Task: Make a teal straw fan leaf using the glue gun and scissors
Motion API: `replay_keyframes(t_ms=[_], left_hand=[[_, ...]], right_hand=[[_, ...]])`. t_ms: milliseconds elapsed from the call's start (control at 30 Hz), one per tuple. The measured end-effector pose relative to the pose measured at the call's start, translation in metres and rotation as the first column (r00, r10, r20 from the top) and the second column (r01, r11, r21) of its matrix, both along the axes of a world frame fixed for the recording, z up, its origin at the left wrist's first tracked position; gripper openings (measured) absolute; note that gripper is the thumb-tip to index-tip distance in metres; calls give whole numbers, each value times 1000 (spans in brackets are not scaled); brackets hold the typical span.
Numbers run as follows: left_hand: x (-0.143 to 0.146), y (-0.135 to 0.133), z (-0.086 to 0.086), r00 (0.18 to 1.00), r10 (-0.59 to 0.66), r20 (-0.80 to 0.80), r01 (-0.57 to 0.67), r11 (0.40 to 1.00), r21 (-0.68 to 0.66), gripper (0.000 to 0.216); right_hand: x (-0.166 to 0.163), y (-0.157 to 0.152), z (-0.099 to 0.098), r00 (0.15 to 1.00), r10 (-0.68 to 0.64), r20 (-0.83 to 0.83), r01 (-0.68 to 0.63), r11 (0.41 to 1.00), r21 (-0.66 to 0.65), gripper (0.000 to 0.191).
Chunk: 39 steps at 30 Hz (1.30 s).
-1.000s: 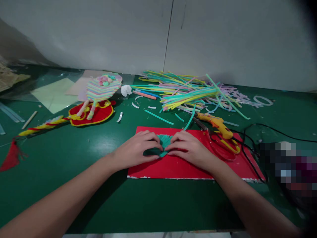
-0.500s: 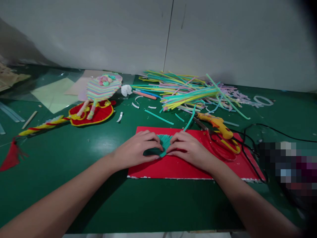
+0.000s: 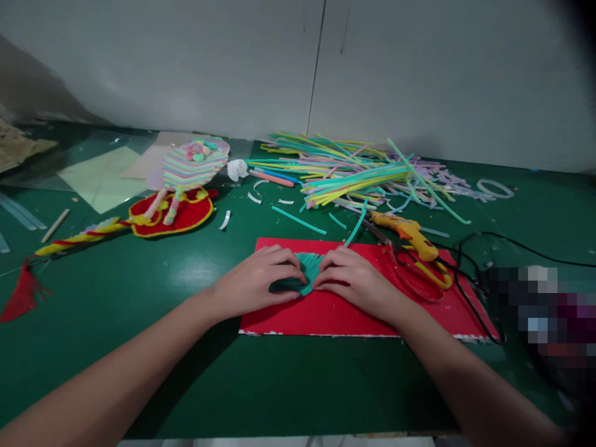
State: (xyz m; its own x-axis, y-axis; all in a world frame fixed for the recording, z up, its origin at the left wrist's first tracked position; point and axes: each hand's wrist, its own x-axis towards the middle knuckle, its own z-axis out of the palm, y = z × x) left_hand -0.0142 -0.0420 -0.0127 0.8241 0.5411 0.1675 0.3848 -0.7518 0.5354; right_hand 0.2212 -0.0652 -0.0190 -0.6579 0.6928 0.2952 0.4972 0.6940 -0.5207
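Between my hands, over the red board (image 3: 326, 316), is a teal piece made of pipe cleaners laid side by side (image 3: 311, 268). My left hand (image 3: 265, 279) curls over its left side, fingertips and thumb gripping the edge. My right hand (image 3: 351, 276) pinches the right side, its fingers pressed together at the lower edge. Parts of the piece are hidden under the fingers. A single teal pipe cleaner (image 3: 356, 228) sticks out beyond my right hand. A yellow glue gun (image 3: 410, 234) and scissors (image 3: 433, 275) lie to the right of that hand.
Behind the board lies a heap of coloured pipe cleaners (image 3: 358, 174). At left are a striped pastel fan shape (image 3: 195, 167), a red yellow-edged piece (image 3: 186, 217) and a red tassel (image 3: 23, 295). A black cord (image 3: 465, 248) runs along the right, beside a blurred dark object (image 3: 535, 323).
Almost nothing differs. Both hands stay on the teal piece in nearly the same place.
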Motion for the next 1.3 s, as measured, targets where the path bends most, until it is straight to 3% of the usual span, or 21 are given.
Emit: replay_keyframes(t_ms=[1300], left_hand=[[1,0,1,1000,-6,13,6,1000,-8,15]], right_hand=[[1,-1,3,999,-38,-24,36,998,-58,11]])
